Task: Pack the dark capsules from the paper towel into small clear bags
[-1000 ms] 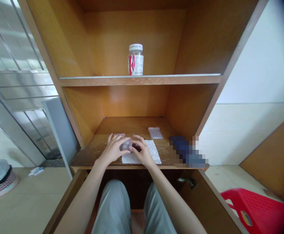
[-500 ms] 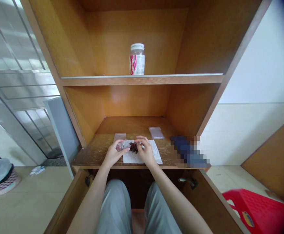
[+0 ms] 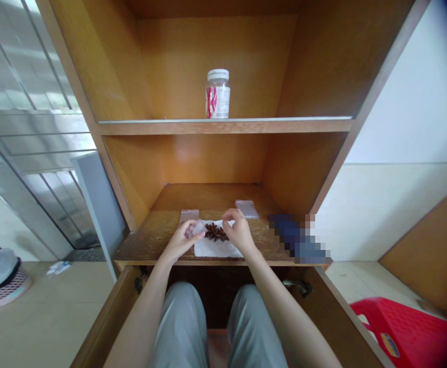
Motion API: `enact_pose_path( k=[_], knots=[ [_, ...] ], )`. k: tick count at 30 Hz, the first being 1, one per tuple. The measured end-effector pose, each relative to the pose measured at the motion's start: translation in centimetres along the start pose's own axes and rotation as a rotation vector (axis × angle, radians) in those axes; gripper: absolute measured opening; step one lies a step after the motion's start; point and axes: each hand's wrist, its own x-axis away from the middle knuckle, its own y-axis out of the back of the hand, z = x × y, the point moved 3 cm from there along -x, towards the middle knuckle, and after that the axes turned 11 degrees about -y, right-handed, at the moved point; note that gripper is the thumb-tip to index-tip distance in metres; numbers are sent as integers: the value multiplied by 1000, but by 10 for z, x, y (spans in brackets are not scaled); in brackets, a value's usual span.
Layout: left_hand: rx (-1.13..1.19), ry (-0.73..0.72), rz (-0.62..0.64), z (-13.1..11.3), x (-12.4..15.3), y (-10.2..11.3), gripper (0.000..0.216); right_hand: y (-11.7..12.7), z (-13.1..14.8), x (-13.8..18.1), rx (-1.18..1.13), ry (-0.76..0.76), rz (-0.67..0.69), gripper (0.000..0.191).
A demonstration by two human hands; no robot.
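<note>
My left hand (image 3: 181, 240) is closed round a crumpled clear plastic bag (image 3: 196, 229), holding it at the left edge of a white paper sheet (image 3: 215, 249). A heap of small dark brown pieces (image 3: 216, 232) lies on the sheet, right beside the bag; their exact kind is too small to tell. My right hand (image 3: 241, 232) hovers over the sheet's right side, thumb and fingertips brought together in a pinch. Whatever sits between those fingertips, if anything, cannot be made out.
Small flat zip bags lie behind the sheet, one (image 3: 188, 214) left and one (image 3: 247, 209) right. A dark blue, partly pixelated item (image 3: 285, 227) rests at the right. On the upper shelf (image 3: 150, 128) stands a white-lidded jar (image 3: 218, 94). Cabinet doors (image 3: 323, 306) stand open below.
My right hand has moved right, away from the dark pieces and the bag, uncovering more of the heap. My left hand keeps its hold on the plastic bag in nearly the same place.
</note>
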Motion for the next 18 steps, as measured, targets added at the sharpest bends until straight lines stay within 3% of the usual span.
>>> enact_pose_path(
  k=[5,9,18],
  knots=[
    [-7,-3,22,3,1,1,42,-7,-20,-19,409,-139,257,12],
    [-17,-14,36,4,2,2,45,-14,-20,-22,561,-259,401,15],
    [9,-22,34,6,2,2,43,-22,-19,-32,706,-346,421,21]
  ],
)
